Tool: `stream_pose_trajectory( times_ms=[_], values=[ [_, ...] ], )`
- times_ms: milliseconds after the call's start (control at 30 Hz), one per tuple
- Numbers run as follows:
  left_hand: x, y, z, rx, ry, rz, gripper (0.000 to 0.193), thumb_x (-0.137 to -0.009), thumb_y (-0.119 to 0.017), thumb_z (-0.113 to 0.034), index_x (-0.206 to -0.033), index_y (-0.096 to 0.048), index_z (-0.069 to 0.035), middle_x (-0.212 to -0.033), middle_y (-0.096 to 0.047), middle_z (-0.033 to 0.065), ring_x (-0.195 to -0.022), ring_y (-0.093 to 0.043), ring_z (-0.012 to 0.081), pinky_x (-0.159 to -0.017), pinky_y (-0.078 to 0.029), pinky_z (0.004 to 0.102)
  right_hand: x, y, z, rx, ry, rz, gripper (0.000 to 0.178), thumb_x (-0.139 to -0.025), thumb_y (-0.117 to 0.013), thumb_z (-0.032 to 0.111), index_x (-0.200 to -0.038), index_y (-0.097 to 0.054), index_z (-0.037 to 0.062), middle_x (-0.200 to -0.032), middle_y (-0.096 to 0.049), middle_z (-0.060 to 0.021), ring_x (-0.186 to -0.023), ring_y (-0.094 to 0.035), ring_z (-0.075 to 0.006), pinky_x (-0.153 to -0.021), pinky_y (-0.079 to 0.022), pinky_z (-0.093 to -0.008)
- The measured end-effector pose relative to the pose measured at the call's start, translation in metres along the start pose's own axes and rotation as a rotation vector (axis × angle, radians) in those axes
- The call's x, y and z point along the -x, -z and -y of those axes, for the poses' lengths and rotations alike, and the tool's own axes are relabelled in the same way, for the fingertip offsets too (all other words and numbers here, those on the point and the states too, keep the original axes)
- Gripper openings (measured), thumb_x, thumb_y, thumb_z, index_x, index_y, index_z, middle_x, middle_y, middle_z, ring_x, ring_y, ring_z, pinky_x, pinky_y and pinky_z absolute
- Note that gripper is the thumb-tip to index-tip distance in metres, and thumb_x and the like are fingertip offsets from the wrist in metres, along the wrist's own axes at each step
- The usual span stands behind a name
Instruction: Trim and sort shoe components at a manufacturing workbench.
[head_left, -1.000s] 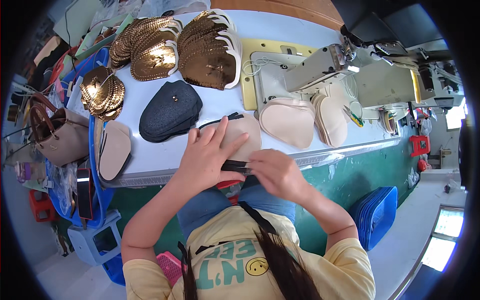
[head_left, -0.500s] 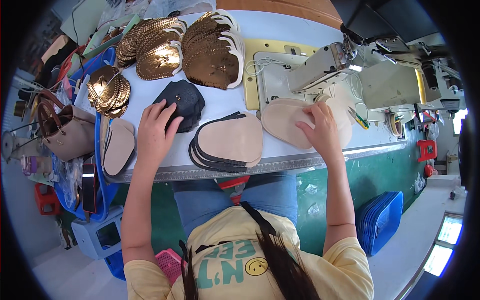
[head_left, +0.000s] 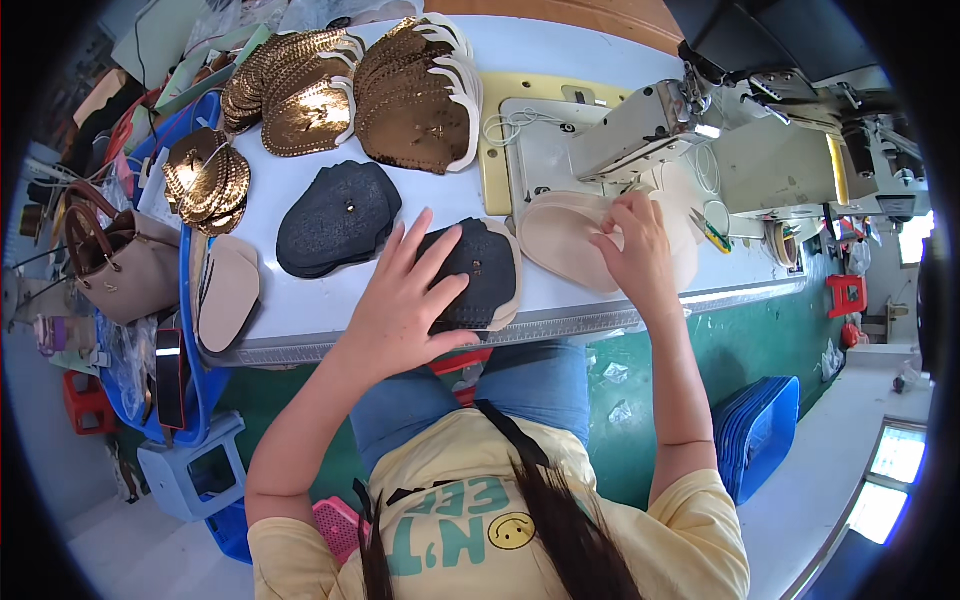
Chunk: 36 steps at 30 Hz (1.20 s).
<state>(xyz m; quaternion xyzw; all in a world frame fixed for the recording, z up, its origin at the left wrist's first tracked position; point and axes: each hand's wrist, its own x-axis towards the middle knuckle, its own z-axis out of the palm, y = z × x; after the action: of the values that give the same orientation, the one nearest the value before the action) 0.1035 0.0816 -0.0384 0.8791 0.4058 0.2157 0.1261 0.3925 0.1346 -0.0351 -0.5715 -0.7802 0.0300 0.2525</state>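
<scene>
My left hand lies with spread fingers over a black rounded piece, which covers most of a beige stack near the table's front edge. To its left sits a stack of similar black pieces with a small metallic spot on top. At the sewing machine, my right hand has its fingers bent and thumb and forefinger close together at a beige rounded piece. The fingertips partly hide where they meet it. More pale material lies beyond that hand.
Shiny gold scalloped pieces fill the back left, with a smaller gold pile nearer. A beige piece lies at the left edge. Snips rest right of the machine. A handbag stands beside a blue bin.
My left hand has moved right from the black stack to the beige stack, where a black piece now lies on top. My right hand's fingers have bent more, staying near the same place.
</scene>
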Motion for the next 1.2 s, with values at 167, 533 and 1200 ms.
stream_pose_trajectory(
  times_ms=[167,533,1200],
  values=[
    [-0.006,-0.011,0.005,-0.036,0.025,0.088,0.071,-0.054,-0.078,-0.049,-0.107,-0.055,-0.008,-0.139,-0.033,0.0159,-0.127,-0.032,0.0397,-0.104,-0.026,0.0524,0.014,0.000,0.015,0.224,0.137,-0.177,0.020,-0.066,-0.065,-0.003,-0.074,-0.048,0.0018,-0.090,-0.054,-0.0139,-0.082,-0.052,-0.0323,-0.071,-0.043,-0.0388],
    [0.041,-0.030,-0.003,-0.157,-0.057,-0.469,0.043,-0.070,-0.071,-0.043,-0.090,-0.061,-0.007,-0.107,-0.054,0.0124,-0.104,-0.050,0.0316,-0.084,-0.039,0.0484,0.023,-0.004,0.000,-0.705,-0.459,-0.009,0.013,-0.078,-0.062,-0.001,-0.089,-0.056,0.0018,-0.082,-0.059,-0.0017,-0.075,-0.054,-0.0083,-0.066,-0.043,-0.0218],
    [0.074,-0.067,-0.010,-0.100,0.177,-0.592,0.031,-0.073,-0.070,-0.022,-0.102,-0.065,-0.011,-0.109,-0.050,0.0101,-0.105,-0.051,0.0289,-0.087,-0.035,0.0457,0.001,-0.048,0.092,-0.832,-0.395,0.392,0.014,-0.081,-0.066,0.008,-0.093,-0.062,0.0013,-0.080,-0.061,-0.0010,-0.074,-0.055,-0.0057,-0.066,-0.046,-0.0215]
  ],
)
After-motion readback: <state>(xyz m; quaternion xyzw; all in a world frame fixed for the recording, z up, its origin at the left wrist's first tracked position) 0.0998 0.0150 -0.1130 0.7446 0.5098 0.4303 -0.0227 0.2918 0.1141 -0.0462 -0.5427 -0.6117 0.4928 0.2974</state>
